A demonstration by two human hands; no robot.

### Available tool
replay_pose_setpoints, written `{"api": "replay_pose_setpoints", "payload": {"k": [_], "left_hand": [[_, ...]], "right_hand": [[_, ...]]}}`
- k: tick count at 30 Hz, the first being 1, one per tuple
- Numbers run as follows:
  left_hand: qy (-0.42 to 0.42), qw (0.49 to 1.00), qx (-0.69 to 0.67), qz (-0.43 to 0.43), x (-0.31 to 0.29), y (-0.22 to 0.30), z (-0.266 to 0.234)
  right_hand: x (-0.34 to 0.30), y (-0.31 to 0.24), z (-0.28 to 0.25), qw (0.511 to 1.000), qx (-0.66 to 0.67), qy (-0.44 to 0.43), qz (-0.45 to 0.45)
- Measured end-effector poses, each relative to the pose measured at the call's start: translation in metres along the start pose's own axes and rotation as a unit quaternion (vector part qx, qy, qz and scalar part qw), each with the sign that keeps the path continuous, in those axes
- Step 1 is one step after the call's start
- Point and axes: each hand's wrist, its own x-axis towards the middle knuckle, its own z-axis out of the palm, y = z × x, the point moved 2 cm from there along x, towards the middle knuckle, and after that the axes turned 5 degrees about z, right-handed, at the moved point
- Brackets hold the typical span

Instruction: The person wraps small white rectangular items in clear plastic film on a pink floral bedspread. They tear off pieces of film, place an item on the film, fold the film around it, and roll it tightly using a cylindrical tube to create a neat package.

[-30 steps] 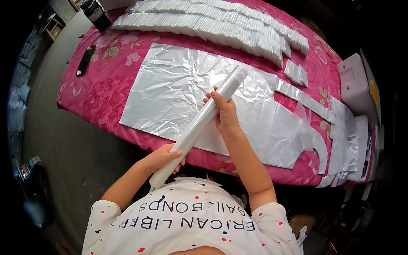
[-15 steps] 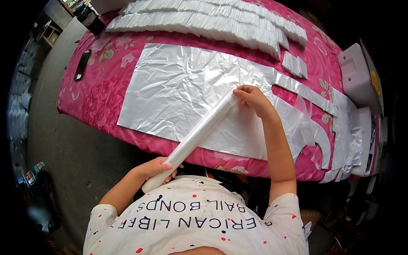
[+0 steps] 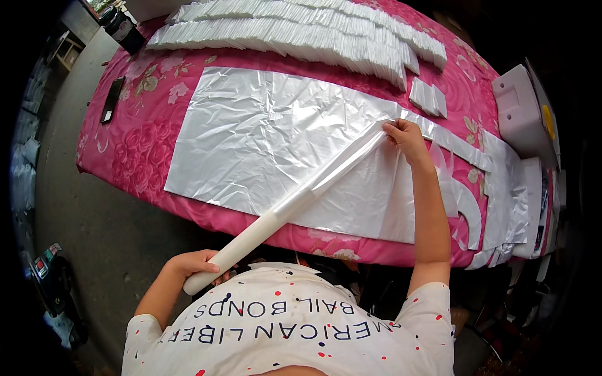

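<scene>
My left hand (image 3: 198, 266) is wrapped round the lower end of a long off-white tube (image 3: 249, 239), close to my body. The tube slants up and to the right over the table. Thin clear plastic film (image 3: 343, 168) covers its upper part and extends beyond it. At the far end, my right hand (image 3: 406, 136) pinches the film between thumb and fingers. Under the tube lies a flat stack of shiny, wrinkled plastic bags (image 3: 251, 125) with cut-out handles (image 3: 451, 139) at the right.
A pink floral cloth (image 3: 141, 147) covers the table. Long rows of folded white packets (image 3: 282, 41) line its far side, with a small bundle (image 3: 427, 98) nearer. A phone (image 3: 113, 99) and black jar (image 3: 122, 30) are at left; a white box (image 3: 523, 103) stands at right.
My right hand has moved right, drawing the film along, and more of the bare tube shows. My left hand has shifted down and left with the tube's lower end.
</scene>
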Motion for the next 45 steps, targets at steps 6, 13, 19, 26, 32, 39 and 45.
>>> {"api": "replay_pose_setpoints", "payload": {"k": [6,13,19,26,32,39,45], "left_hand": [[-0.042,0.986,0.138,-0.083,-0.038,-0.002,-0.038],[-0.030,0.822,0.559,0.104,0.025,0.131,0.053],[0.106,0.501,0.796,0.323,0.100,0.191,0.114],[-0.121,0.362,0.805,0.454,0.138,0.132,0.101],[-0.114,0.382,0.832,0.386,0.138,0.116,0.103],[-0.075,0.373,0.830,0.408,0.135,0.104,0.107],[-0.026,0.394,0.820,0.415,0.136,0.088,0.114]], "right_hand": [[0.016,0.009,-0.053,0.998,-0.031,0.062,-0.002],[0.018,-0.014,0.006,0.999,-0.032,-0.027,0.014],[0.031,-0.025,0.024,0.996,-0.034,-0.082,-0.011],[0.047,-0.015,0.028,0.990,-0.104,-0.097,-0.002],[0.052,-0.010,0.019,0.989,-0.055,-0.140,0.008],[0.020,-0.049,0.011,0.996,0.011,-0.080,0.041],[-0.086,-0.049,0.072,0.932,-0.278,-0.086,-0.218]]}}
